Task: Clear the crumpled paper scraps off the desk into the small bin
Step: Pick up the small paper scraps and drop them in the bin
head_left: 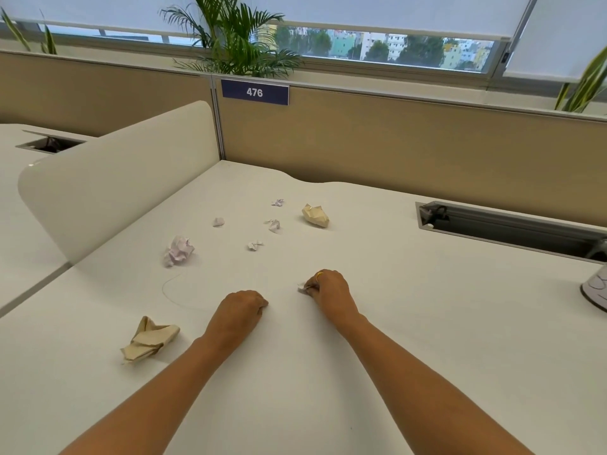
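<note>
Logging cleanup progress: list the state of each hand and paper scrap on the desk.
right hand: pinches small white scrap
left hand: fingers curled, contents hidden
large white ball: crumpled, loose on desk
near tan scrap: crumpled, loose
far tan scrap: crumpled, loose
four tiny scraps: loose, mid-desk
cable hatch: lid open

On the white desk (427,323), the right hand (330,292), with a gold ring (319,276) on one finger, pinches a tiny white scrap (301,287) against the surface. The left hand (241,310) rests just to the left of the right hand, its fingers curled under with nothing showing in them. Beyond the right hand sits a far beige wad (316,215), beyond and to its left lie four small white scraps (274,224) and a larger white crumpled ball (178,251), nearer and well to its left lies a flattened beige wad (151,338), and far to its right a white dark-rimmed container (596,290) is cut by the frame edge.
</note>
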